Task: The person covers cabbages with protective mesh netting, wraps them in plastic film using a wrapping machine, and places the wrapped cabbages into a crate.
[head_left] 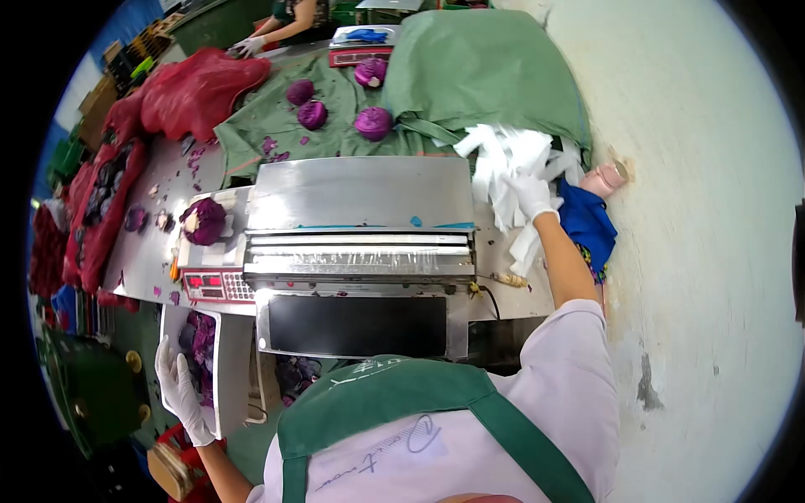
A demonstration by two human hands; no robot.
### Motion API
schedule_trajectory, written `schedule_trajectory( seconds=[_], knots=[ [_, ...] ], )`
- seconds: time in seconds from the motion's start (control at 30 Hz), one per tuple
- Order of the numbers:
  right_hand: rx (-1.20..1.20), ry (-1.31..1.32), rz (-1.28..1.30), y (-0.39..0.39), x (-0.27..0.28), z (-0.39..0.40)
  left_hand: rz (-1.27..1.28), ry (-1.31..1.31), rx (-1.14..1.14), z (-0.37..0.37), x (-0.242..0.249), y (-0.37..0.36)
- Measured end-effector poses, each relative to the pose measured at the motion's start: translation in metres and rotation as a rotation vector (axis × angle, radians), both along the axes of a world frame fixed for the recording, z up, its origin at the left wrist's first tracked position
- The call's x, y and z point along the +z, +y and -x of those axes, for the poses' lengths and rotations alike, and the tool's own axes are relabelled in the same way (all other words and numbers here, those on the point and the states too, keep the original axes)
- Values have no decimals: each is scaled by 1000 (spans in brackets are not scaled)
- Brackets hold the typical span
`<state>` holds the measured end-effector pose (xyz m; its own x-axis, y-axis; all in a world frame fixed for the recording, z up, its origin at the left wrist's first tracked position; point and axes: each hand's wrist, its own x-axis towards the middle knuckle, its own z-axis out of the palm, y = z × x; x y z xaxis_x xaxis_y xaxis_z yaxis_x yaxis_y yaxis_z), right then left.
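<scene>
My right hand, in a white glove, is at a pile of white strips to the right of the metal wrapping machine; its fingers are blurred against the white. Over the left edge of a white bin with purple cabbage pieces inside, my left hand, also gloved, has its fingers spread and holds nothing. A purple cabbage rests on the scale left of the machine.
Several purple cabbages lie on a green cloth behind the machine. Red sacks stand at the left, a green sack at the back right. A co-worker's gloved hand is at the far side. A pink jar stands near the wall.
</scene>
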<state>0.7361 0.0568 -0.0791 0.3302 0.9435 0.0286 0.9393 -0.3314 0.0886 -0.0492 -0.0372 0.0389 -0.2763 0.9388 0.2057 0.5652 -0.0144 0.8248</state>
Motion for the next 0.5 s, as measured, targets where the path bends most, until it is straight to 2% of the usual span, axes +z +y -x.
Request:
schedule_trajectory(
  seconds=[0.03, 0.1, 0.17, 0.23, 0.27, 0.3, 0.33, 0.4, 0.43, 0.47, 0.5],
  knots=[
    [228, -87, -154, -4, -6, 0, -3, -4, 16, 1, 1, -6],
    [473, -176, -313, 5, -4, -8, -45, 91, 28, 3, 3, -18],
    [269, 433, -666, 26, 33, -8, -67, 77, 50, 2, 7, -26],
    [229, 542, -1049, 44, 86, 18, -96, -46, 78, -10, 16, -32],
    [252, 543, -1050, 40, 127, 44, -136, -14, 151, -23, 24, -31],
    [287, 542, -982, 23, 171, 81, -67, 47, 250, -47, 41, -32],
    [322, 538, -914, 6, 205, 119, -86, 39, 212, -73, 59, -29],
    [566, 515, -835, -17, 233, 192, -191, -141, 88, -86, 44, -19],
    [713, 656, -721, -33, 239, 229, -241, -246, 2, -127, 67, -19],
    [743, 696, -500, -56, 249, 273, -319, -155, -91, -131, 51, -17],
    [880, 702, -395, -74, 247, 308, -234, -339, -237, -160, 70, -21]
  ],
)
